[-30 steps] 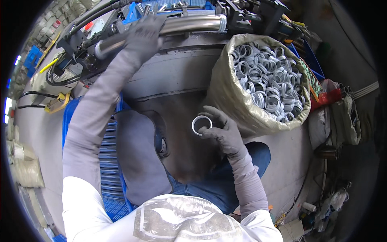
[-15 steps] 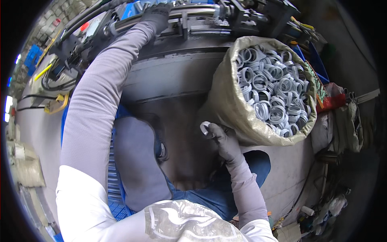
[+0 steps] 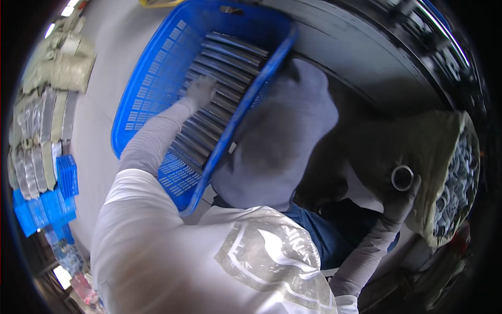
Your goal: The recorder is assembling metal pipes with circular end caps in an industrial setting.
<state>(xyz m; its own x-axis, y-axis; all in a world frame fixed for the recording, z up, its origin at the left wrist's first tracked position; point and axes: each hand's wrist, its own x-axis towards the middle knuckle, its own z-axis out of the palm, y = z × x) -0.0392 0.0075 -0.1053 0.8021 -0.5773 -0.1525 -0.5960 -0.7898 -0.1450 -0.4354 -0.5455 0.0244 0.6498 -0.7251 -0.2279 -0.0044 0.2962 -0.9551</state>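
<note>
Left hand: moved from the long tube on the machine to the blue basket; the camera view has swung left with it.
Ring: pale ring [image 3: 394, 178], narrow round band with a smooth rim and an open centre.
Ring position: at the fingertips of the right hand [image 3: 400, 201], in front of the sack's side.
Right-hand grip: fingers closed on the ring; gloved in grey.
Tubes: dark tubes [image 3: 232, 65], straight, shiny and smooth, laid side by side in the basket.
Left-hand grip: left hand [image 3: 201, 91] over the tubes, blurred; cannot tell whether the fingers have closed on one.
Basket: blue basket [image 3: 213, 157], slotted walls, thick rim; the left forearm crosses its near-left edge and covers some of the tubes.
Pad: grey pad [image 3: 277, 141], smooth and rounded, over the left leg, just beside the basket and between the two hands.
Sack: olive woven sack [image 3: 387, 149], creased, just beside the right hand; its mouth shows many loose rings [image 3: 460, 183].
Machine: dark machine [image 3: 439, 57] at the upper right, details unclear.
Floor at left: stacked bundles [image 3: 68, 70] and blue boxes [image 3: 65, 175], well apart from the hands.
</note>
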